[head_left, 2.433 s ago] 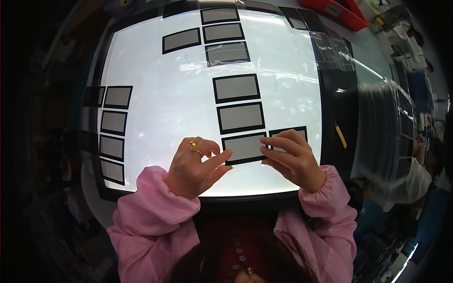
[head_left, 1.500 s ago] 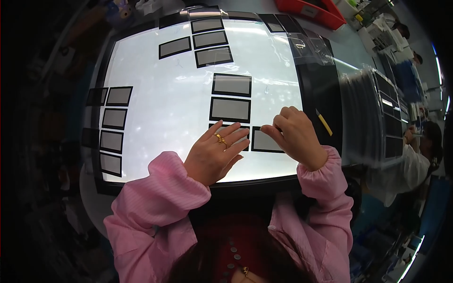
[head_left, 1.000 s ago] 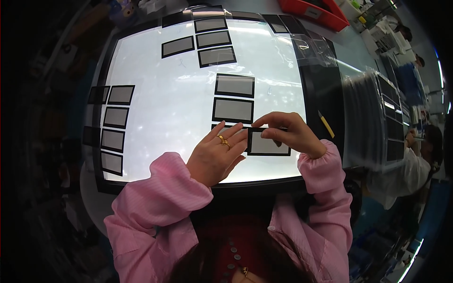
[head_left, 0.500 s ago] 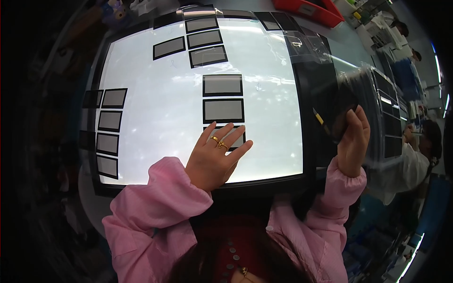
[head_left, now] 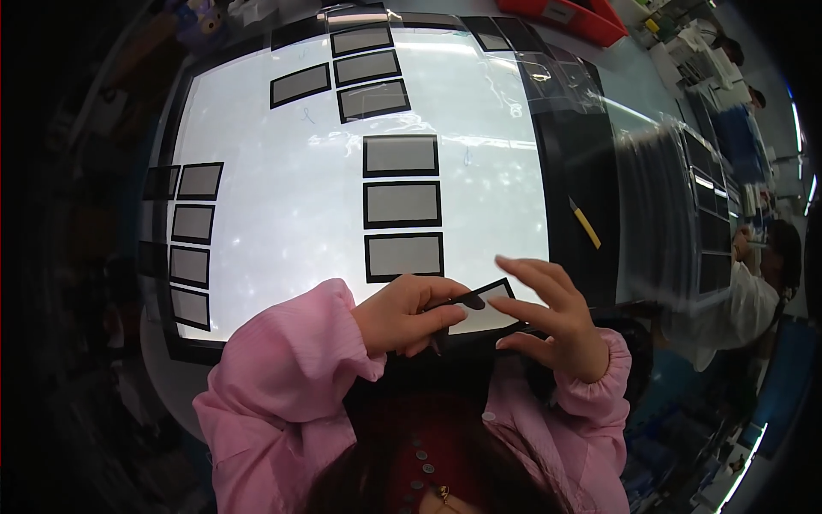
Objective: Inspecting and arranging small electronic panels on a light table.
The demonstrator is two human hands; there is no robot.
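Observation:
Near the front edge of the lit panel, my left hand pinches a small black-framed rectangular sheet with a pale translucent middle. The sheet is tilted, and its left end is covered by my fingers. My right hand is at the sheet's right side with fingers spread and thumb apart; whether a fingertip touches it I cannot tell. Just beyond my left hand, a similar framed sheet lies flat, nearest in a column with a middle sheet and a far sheet.
More framed sheets line the left edge of the light panel, and others lie at its far side. A yellow-handled knife rests on the dark right border. Clear plastic trays stand at right; a red bin behind. A co-worker sits far right.
My right hand has come from the dark right border to the front of the light panel. My left hand has drawn back off the nearest sheet in the column and now holds another framed sheet.

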